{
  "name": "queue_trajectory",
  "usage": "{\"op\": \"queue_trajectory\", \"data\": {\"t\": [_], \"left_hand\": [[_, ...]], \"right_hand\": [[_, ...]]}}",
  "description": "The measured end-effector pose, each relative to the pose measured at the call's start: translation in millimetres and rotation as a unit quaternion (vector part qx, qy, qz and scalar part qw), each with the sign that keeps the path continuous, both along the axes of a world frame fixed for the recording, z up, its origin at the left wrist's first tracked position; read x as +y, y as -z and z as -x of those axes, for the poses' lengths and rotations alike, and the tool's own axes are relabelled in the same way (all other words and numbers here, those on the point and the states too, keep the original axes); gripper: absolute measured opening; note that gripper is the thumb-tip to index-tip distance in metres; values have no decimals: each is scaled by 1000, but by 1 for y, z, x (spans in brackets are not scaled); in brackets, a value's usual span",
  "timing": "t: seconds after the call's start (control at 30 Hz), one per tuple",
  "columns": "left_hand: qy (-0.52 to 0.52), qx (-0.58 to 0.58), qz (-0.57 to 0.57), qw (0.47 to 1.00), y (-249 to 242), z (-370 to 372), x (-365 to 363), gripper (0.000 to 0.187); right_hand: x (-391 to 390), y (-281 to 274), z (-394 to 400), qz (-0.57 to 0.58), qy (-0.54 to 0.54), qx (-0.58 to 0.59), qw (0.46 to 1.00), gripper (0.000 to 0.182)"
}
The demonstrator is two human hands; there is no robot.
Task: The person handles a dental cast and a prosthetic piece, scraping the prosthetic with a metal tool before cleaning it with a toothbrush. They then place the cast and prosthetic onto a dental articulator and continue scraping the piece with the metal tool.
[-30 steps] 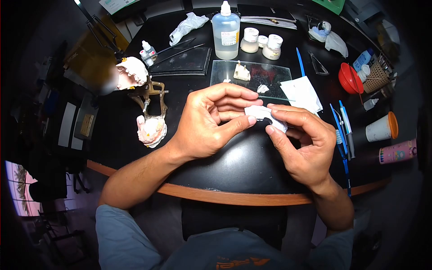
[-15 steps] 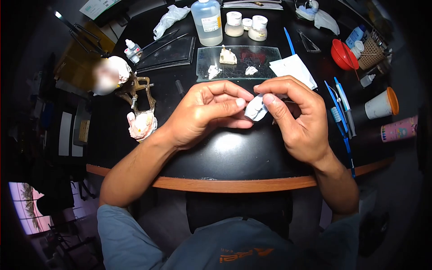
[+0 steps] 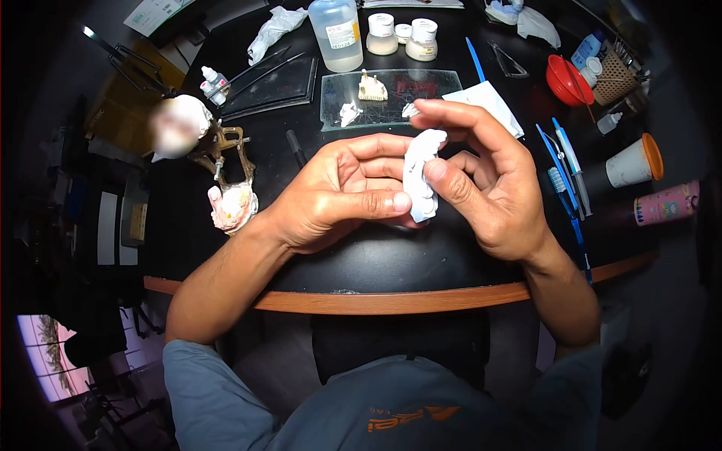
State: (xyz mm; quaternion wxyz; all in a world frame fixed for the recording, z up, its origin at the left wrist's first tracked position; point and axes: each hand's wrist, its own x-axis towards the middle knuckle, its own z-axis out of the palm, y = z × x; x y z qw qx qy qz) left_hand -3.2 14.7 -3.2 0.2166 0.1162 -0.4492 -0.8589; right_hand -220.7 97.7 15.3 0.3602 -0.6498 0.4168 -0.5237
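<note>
A white, curved dental impression [image 3: 421, 173] with a bumpy edge stands almost upright between my hands above the front of the table. My left hand [image 3: 338, 188] grips its lower left side between thumb and fingers. On its right side, the thumb of my right hand [image 3: 489, 180] presses against the face, while the index finger arches above the top end. The other right fingers curl behind and are partly hidden. Beyond my hands, a toothed dental model piece [image 3: 372, 86] with pins stands on a glass slab [image 3: 327, 113], near a white scrap [image 3: 350, 113].
On the left are a brass-coloured articulator [image 3: 239, 161] with dental casts, and a black box [image 3: 274, 90]. A clear bottle [image 3: 336, 37] and white-lidded jars [image 3: 421, 41] stand behind. To the right are a blue toothbrush [image 3: 568, 203], a red bowl [image 3: 568, 81] and an orange-rimmed cup [image 3: 635, 164].
The impression has turned from a tilted, mostly covered position to upright, showing its long curved side. My right index finger has lifted, and the view has shifted slightly.
</note>
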Motion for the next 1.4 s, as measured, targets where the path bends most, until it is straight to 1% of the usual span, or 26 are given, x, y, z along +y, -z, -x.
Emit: {"op": "queue_trajectory", "data": {"t": [0.07, 0.1, 0.17, 0.27, 0.37, 0.47, 0.67, 0.83, 1.07, 1.17, 1.4], "left_hand": [[-35, 6, 27, 999, 1, 1, 0, 56], [-50, -7, 40, 998, 1, 1, -1, 57], [-79, -32, 65, 994, 2, 0, -2, 59], [-100, -11, 77, 992, 6, 0, -6, 56], [-113, -17, 85, 990, 9, 1, -6, 56], [-116, -13, 93, 989, 9, 1, -7, 56], [-118, -32, 111, 986, 7, 1, -7, 54], [-117, -40, 108, 986, 5, 1, -7, 55], [-115, -41, 95, 988, 4, 1, -5, 60], [-116, -41, 96, 988, 5, 1, -4, 62], [-117, -45, 97, 987, 4, 2, -4, 65]], "right_hand": [[-2, 5, 2, 25, 35, -13, 999, 39], [-3, 6, 3, 30, 42, -27, 998, 30], [-5, 11, 5, 36, 58, -65, 996, 24], [-7, 12, 6, 51, 62, -18, 997, 14], [-5, 8, 4, 61, 75, 42, 994, 9], [-3, 6, 1, 63, 86, 45, 993, 12], [-3, 5, 2, 65, 77, 86, 991, 16], [-2, 6, 2, 47, 72, 64, 994, 16], [-3, 7, 3, 22, 61, 34, 997, 19], [-4, 10, 4, 42, 57, 39, 997, 19], [-3, 8, 3, 37, 54, 31, 997, 18]]}}
